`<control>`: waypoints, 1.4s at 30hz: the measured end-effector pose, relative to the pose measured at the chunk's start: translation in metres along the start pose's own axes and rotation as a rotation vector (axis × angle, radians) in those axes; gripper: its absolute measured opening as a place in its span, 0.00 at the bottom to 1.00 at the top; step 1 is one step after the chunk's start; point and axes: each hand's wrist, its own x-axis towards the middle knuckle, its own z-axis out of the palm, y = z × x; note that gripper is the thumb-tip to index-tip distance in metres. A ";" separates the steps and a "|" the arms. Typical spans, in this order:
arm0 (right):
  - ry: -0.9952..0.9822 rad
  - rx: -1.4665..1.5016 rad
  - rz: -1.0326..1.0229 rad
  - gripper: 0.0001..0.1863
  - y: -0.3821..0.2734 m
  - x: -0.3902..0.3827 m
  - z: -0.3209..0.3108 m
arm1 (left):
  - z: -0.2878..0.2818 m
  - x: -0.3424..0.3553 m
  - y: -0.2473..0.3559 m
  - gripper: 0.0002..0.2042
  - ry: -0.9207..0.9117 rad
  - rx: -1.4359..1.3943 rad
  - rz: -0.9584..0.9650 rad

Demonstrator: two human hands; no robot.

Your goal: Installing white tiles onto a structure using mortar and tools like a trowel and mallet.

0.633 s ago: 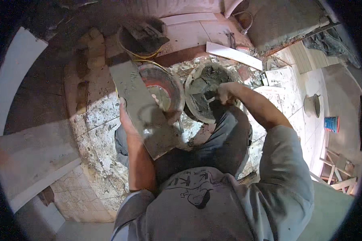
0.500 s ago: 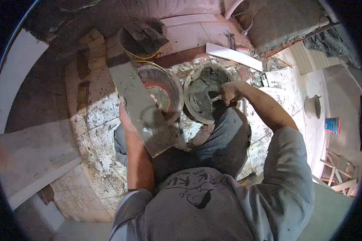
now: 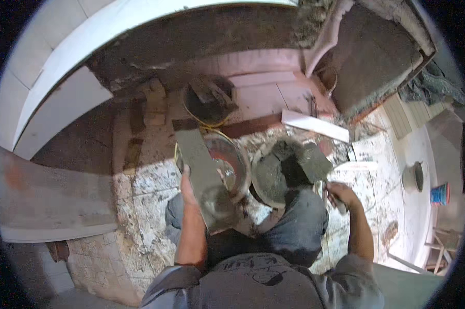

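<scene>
My left hand (image 3: 186,180) grips the left edge of a long grey tile strip (image 3: 194,154), held flat over my lap with a smear of wet mortar on its near end. In my right hand (image 3: 342,195) is the handle of a trowel (image 3: 316,162); grey mortar covers its blade, which is over the right rim of the mortar bucket (image 3: 258,188). Dark hollows show in the mortar inside that bucket. Left of it stands another bucket (image 3: 247,167), reddish inside with some liquid, partly hidden by the tile strip.
Behind the buckets, a dark bucket (image 3: 188,105) holds offcuts. A white tile strip (image 3: 315,126) lies at the far right of the mortar bucket. Further right stand a pale bucket (image 3: 409,177) and a small blue bucket (image 3: 439,194). The tiled floor (image 3: 150,206) is splattered.
My right hand has come out of the mortar bucket and moved right and nearer, lifting the mortar-covered trowel. My left hand still holds the tile strip. The view has tilted up.
</scene>
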 end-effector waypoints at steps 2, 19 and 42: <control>0.056 0.251 -0.082 0.19 0.010 -0.022 0.013 | -0.001 0.001 -0.001 0.29 0.104 0.165 0.050; 0.503 0.548 -0.931 0.17 -0.225 -0.009 0.145 | -0.018 0.005 -0.006 0.31 -0.170 0.080 -0.025; 0.753 -0.399 -1.048 0.15 -0.277 0.047 0.263 | -0.019 0.003 0.023 0.30 -0.103 0.073 -0.092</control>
